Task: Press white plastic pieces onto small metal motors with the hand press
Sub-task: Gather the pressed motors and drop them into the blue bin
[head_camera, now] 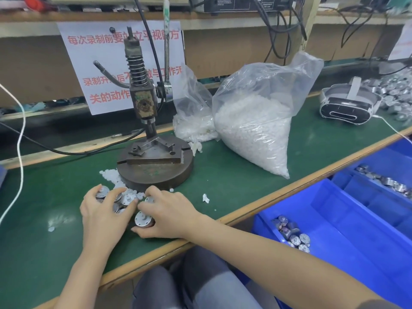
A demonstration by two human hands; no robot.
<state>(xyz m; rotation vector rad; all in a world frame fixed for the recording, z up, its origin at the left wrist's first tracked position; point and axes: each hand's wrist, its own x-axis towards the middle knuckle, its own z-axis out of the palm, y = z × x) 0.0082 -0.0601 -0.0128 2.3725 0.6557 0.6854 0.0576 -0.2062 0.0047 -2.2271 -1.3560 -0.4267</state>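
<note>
Both my hands (104, 212) (166, 211) are on small metal motors, just in front of the hand press (153, 162).

The green table (234, 186) carries a large bag of white plastic pieces (252, 130) right of the press, and a blue bin (334, 219) stands at the lower right. My left hand curls its fingers over a heap of motors (127, 198) close to the press base. My right hand pinches a single motor (143, 219) between thumb and fingers. Loose white pieces (109, 175) lie beside the base, next to the heap.
</note>
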